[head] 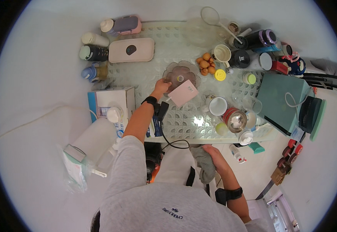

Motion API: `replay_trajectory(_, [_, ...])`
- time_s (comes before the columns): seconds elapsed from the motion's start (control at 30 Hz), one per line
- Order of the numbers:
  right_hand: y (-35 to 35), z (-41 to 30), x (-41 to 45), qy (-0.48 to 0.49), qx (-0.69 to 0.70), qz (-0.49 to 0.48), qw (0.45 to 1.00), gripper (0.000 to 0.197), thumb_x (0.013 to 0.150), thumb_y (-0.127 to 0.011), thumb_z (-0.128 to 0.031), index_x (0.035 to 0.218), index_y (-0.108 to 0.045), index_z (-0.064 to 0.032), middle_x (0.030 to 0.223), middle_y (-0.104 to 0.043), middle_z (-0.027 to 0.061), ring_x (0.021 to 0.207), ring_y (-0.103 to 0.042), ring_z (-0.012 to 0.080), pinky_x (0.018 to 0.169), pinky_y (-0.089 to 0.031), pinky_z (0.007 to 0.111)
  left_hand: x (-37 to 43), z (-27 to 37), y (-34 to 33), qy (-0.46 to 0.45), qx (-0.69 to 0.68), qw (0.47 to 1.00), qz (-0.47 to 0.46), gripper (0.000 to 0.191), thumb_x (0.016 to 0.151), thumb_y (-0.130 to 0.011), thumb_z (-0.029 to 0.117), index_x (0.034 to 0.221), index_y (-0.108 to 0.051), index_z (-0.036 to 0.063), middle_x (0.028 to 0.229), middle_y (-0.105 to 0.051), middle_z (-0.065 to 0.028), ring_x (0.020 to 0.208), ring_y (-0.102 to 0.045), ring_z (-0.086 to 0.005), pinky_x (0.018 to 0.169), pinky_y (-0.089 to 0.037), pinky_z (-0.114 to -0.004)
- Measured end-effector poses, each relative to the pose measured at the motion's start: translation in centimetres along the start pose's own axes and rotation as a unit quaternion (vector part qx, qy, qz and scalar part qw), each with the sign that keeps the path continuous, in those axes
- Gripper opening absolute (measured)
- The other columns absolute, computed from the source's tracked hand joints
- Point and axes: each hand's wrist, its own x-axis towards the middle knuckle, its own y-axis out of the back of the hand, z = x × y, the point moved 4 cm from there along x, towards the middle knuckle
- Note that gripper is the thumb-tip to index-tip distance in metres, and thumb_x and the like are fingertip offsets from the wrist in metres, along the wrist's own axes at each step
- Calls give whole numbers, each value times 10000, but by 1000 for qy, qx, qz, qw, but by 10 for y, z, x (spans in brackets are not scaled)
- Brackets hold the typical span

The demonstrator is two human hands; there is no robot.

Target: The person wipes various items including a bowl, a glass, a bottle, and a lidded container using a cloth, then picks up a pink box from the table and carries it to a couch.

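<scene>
My left hand (163,86) reaches over the table with its fingers closed on the left rim of a scalloped, smoky-tinted glass bowl (180,68). A flat pink notebook-like item (184,93) with a printed code overlaps the bowl's near edge, just right of that hand. Below the table's front edge, my right hand (215,159) holds a crumpled grey cloth (206,168) close to my lap. Several brown round items (206,64), perhaps eggs or small fruit, sit right of the bowl. A yellow lid (220,74) is beside them.
On the patterned tabletop (174,124), a white mug (217,105), a red-banded jar (235,119) and clear glasses (252,105) stand front right. Bottles and a cream mug (222,53) crowd the back right. A pale pink case (131,50) and a cardboard box (128,100) lie left.
</scene>
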Motion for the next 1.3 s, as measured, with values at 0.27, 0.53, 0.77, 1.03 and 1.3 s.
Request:
replay_trajectory(0.27, [-6,-6,-6,4,-14,1,1000,254,856,-445,-245,938,-539,-24,868,-548,12,789,-499,84,728,-398,216,-7,13,-6,13,25,1000,7,229,790,-555,58,1008,-496,16,843,-568,-75,666,-568,-188,595,-482,-321])
replay_trajectory(0.53, [-5,-8,-12,38,-31,-3,999,247,857,-440,-252,913,-540,-33,850,-541,8,768,-491,76,702,-402,219,-22,57,24,-23,-25,999,25,168,774,-562,47,925,-521,-15,772,-578,-112,602,-572,-212,543,-473,-324])
replay_trajectory(0.77, [-8,-16,-10,55,1,-10,998,282,856,-442,-266,973,-546,-32,864,-554,16,779,-510,89,719,-415,235,-55,110,25,-49,-12,999,-6,164,779,-546,50,938,-516,21,825,-605,-95,701,-599,-194,611,-492,-292])
replay_trajectory(1.03, [-6,-69,75,198,-11,39,979,406,835,-488,-280,1145,-475,-17,1073,-531,60,971,-496,124,835,-376,236,-109,135,-21,-61,-26,997,-45,192,745,-560,12,924,-506,-32,793,-594,-137,646,-595,-218,571,-498,-309])
replay_trajectory(1.3, [-10,-96,56,146,8,-12,989,386,821,-505,-265,1072,-517,28,986,-578,103,831,-545,149,745,-417,257,-163,120,-54,-93,-73,991,-61,190,760,-552,19,942,-517,-24,808,-599,-123,660,-604,-210,536,-498,-300])
